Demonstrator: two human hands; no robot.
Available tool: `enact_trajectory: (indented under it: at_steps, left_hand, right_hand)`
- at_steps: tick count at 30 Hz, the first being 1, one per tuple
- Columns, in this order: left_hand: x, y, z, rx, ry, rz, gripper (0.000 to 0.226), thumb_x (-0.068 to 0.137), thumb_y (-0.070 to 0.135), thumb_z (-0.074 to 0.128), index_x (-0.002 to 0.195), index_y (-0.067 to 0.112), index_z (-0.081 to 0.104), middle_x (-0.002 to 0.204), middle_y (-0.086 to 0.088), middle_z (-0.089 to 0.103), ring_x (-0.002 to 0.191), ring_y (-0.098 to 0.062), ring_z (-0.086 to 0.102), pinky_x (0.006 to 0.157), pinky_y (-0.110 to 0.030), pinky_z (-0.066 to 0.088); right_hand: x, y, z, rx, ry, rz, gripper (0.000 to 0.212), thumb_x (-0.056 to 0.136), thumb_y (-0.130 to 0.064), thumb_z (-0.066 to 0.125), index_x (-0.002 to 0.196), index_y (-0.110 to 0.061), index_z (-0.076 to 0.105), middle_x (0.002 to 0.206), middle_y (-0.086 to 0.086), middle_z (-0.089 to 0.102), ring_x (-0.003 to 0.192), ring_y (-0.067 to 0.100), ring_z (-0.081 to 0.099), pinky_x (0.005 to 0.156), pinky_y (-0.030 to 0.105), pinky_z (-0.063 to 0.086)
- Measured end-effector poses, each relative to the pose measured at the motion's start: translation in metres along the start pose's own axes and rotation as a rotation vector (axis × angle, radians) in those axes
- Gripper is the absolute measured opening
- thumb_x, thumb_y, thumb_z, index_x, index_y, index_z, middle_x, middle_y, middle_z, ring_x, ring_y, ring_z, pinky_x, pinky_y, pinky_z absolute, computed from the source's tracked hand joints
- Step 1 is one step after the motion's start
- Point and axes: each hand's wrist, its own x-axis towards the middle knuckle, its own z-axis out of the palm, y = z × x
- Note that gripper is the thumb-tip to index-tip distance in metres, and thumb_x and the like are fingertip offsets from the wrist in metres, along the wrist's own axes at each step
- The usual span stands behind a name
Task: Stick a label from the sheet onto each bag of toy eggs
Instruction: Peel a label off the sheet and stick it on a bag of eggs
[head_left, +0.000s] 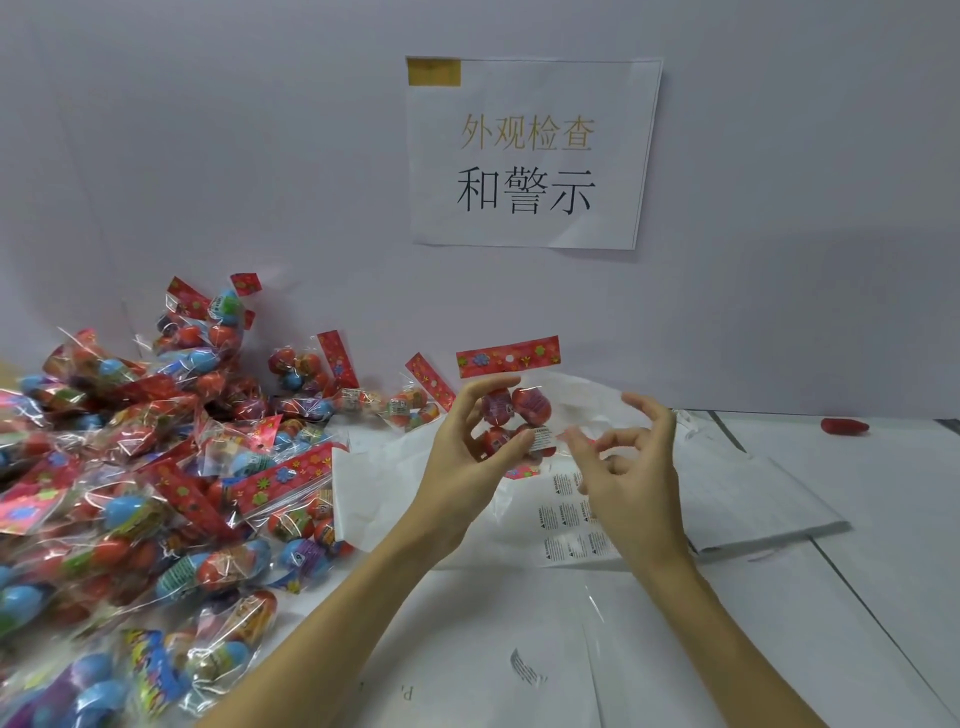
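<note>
Head view: my left hand holds a clear crinkly cellophane bag of red toy eggs aloft above the white tabletop. My right hand hovers beside it, fingers loosely curled, empty. White label sheet lies below. I judge the bag light and slippery; grip it around the eggs.

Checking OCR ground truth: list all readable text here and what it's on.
"外观检查" and "和警示": white paper sign taped to the wall.
"WARNING": heads the small white labels on the label sheet; finer print too small.
White label on held clear bag of red eggs: unreadable.
</note>
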Motion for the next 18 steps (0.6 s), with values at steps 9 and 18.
enact_trajectory:
  at_steps: [9,18]
  left_hand:
    - [0.001,0.001,-0.001,-0.06,-0.095,-0.028,0.083,0.09,0.013,0.083,0.152,0.045,0.038,0.129,-0.009,0.071,0.109,-0.033,0.074,0.091,-0.038,0.061]
    - [0.001,-0.001,-0.007,0.178,-0.129,-0.159,0.027,0.087,0.018,0.085,0.112,0.025,0.078,0.1,-0.003,0.079,0.08,-0.011,0.069,0.071,-0.022,0.051]
  right_hand:
    - [0.003,-0.005,-0.005,0.298,-0.379,0.19,0.021,0.107,-0.02,0.057,0.114,-0.008,0.071,0.088,0.007,0.077,0.069,0.027,0.072,0.058,0.027,0.056]
    - [0.014,-0.007,-0.012,0.716,-0.26,0.375,0.043,0.093,-0.028,0.072,0.132,-0.011,0.068,0.125,0.012,0.075,0.113,0.027,0.073,0.092,0.041,0.061]
